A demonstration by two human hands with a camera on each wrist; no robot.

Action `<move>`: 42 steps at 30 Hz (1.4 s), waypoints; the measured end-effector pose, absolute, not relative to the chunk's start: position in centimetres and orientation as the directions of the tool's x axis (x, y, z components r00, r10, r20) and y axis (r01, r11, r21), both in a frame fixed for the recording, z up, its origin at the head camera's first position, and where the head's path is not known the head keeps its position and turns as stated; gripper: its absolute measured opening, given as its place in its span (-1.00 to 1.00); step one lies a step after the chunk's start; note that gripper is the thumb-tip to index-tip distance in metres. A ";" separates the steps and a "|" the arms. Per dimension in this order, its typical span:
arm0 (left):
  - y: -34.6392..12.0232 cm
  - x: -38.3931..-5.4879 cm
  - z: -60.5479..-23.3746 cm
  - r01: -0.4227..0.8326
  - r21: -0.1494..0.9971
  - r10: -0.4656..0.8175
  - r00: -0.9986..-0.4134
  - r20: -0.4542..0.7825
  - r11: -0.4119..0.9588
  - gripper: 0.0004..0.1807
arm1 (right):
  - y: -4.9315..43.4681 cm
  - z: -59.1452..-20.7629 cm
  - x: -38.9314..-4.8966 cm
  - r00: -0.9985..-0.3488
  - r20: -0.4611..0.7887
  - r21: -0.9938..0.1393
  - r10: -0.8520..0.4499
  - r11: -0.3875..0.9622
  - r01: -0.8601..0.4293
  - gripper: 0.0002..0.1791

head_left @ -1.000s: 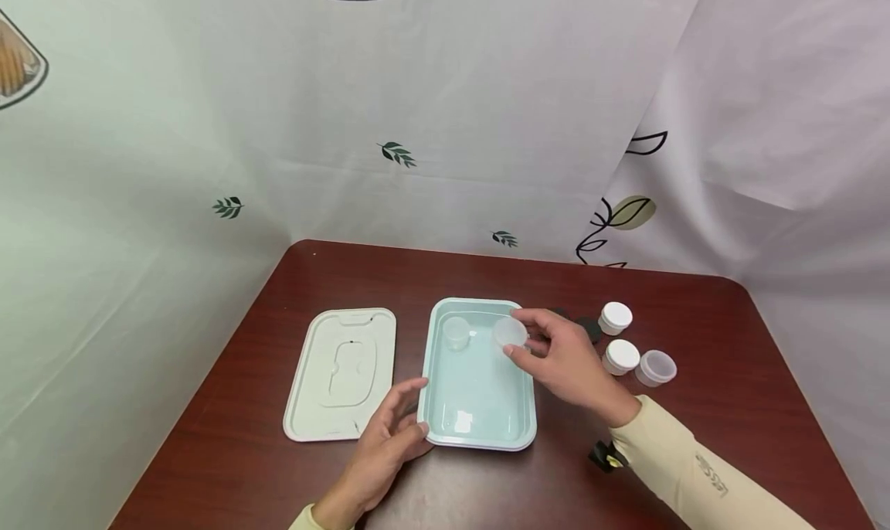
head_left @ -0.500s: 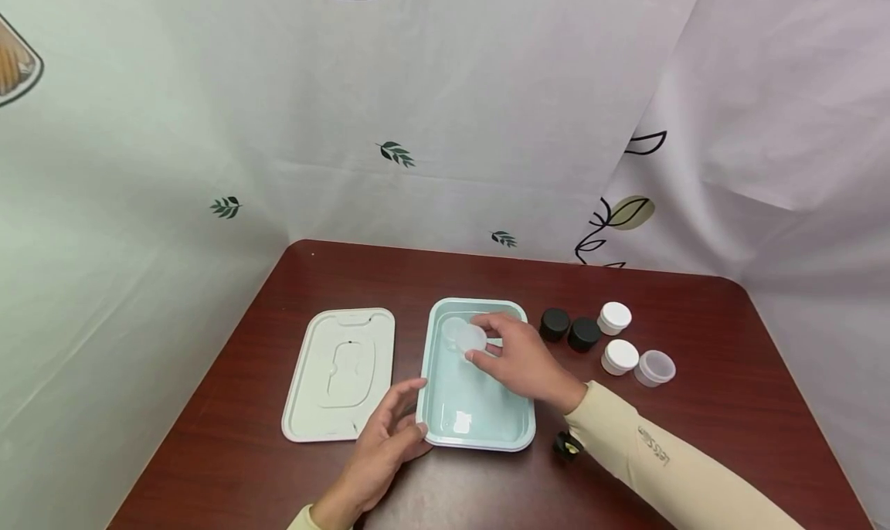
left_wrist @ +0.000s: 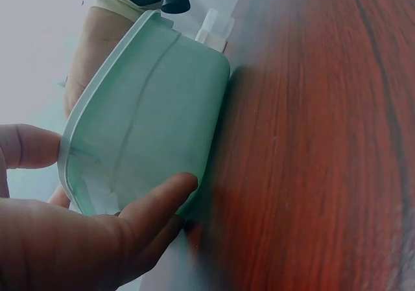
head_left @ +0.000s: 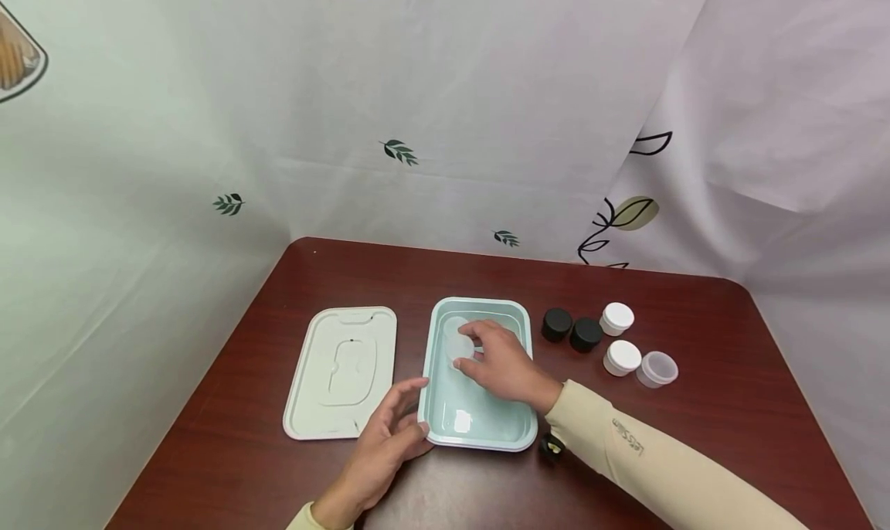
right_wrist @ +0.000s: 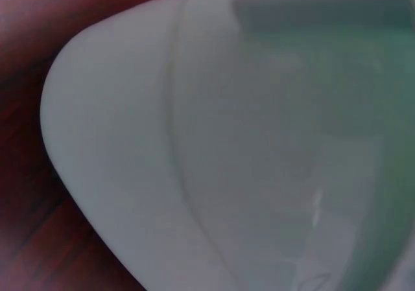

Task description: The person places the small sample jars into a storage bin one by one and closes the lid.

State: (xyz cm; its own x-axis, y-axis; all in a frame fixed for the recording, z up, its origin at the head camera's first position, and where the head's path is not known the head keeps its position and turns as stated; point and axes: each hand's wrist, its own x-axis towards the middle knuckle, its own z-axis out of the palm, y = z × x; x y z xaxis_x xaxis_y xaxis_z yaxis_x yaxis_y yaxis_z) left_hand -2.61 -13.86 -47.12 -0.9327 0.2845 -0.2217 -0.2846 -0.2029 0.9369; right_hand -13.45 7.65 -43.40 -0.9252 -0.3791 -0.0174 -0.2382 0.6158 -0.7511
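Note:
In the head view a pale blue-green plastic tub (head_left: 480, 410) sits mid-table. My left hand (head_left: 384, 441) holds it at its near left side; in the left wrist view one digit touches the rim (left_wrist: 63, 158) and others lie against the lower wall. Reaching inside the tub, my right hand (head_left: 506, 369) pinches a small translucent round jar (head_left: 459, 350) between thumb and fingers. A second translucent jar (head_left: 455, 327) stands just behind it, partly overlapped. In the right wrist view the tub wall (right_wrist: 117, 122) fills most of the frame, blurred, and the hand is hidden.
A flat white lid (head_left: 348, 372) lies left of the tub. To the right stand two black jars (head_left: 556, 325), two white jars (head_left: 622, 358) and a translucent jar (head_left: 657, 369). Hanging white cloth (head_left: 445, 128) encloses the table (head_left: 236, 437).
My right hand has moved left and inward over the tub, carrying the translucent jar from the right rim to beside the other one. The black jars came into full view. The left hand stayed put.

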 end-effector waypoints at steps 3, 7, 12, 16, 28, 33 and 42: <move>-13.9 -2.6 -47.1 -0.288 0.937 0.284 -0.932 -0.227 -0.197 -0.29 | 7.3 -43.8 -13.5 -0.928 -0.031 -0.733 -0.371 0.640 -0.232 -0.42; -13.8 -2.6 -47.2 -0.290 0.937 0.282 -0.932 -0.230 -0.195 -0.28 | 6.9 -44.2 -13.5 -0.935 -0.029 -0.718 -0.354 0.658 -0.227 -0.42; -13.9 -2.7 -47.1 -0.288 0.939 0.280 -0.932 -0.230 -0.189 -0.28 | 6.6 -44.6 -13.4 -0.935 -0.019 -0.702 -0.354 0.670 -0.240 -0.44; -13.9 -2.7 -47.0 -0.281 0.941 0.278 -0.934 -0.224 -0.188 -0.28 | 6.5 -44.9 -13.5 -0.930 -0.019 -0.701 -0.367 0.668 -0.249 -0.46; -13.8 -2.7 -47.1 -0.284 0.939 0.283 -0.933 -0.224 -0.195 -0.28 | 6.5 -45.1 -13.5 -0.928 -0.046 -0.707 -0.369 0.669 -0.231 -0.47; -13.8 -2.6 -47.3 -0.286 0.939 0.278 -0.933 -0.227 -0.193 -0.27 | 6.6 -44.9 -13.4 -0.937 -0.039 -0.706 -0.347 0.673 -0.220 -0.46; -13.7 -2.6 -47.3 -0.272 0.949 0.265 -0.938 -0.225 -0.159 -0.28 | 7.2 -43.8 -13.5 -0.951 0.012 -0.758 -0.310 0.618 -0.211 -0.51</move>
